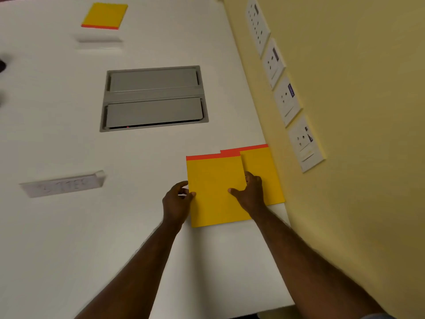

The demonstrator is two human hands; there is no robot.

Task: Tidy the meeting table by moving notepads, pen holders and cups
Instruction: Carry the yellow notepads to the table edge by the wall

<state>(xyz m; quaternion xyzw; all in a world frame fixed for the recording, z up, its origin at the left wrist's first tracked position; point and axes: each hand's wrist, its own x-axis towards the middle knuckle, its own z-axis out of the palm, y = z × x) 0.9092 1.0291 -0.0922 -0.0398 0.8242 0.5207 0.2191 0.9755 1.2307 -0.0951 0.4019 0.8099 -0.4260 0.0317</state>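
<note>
The grey metal cable hatch [153,98] recessed in the white meeting table [57,238] had both flaps down, only a dark slit and a red dot showing at its near edge; contents couldn't be seen. The left hand [177,201] pinched the left edge of a flat yellow notepad with an orange-red top strip [213,192], thumb on top, while the right hand [250,192] gripped its right edge with fingers curled over. That pad lay overlapping a second yellow notepad with the same orange strip [262,171], which sat against the table's right edge by the pale yellow wall [356,134]; its left part was covered. A third yellow notepad [104,16] lay well apart at the far end. The white name plate [62,184] was too blurred to read, and another pale block [99,40] was barely distinguishable. White wall sockets [287,102] ran along the wall. Something dark was cut off at the left edge.
</note>
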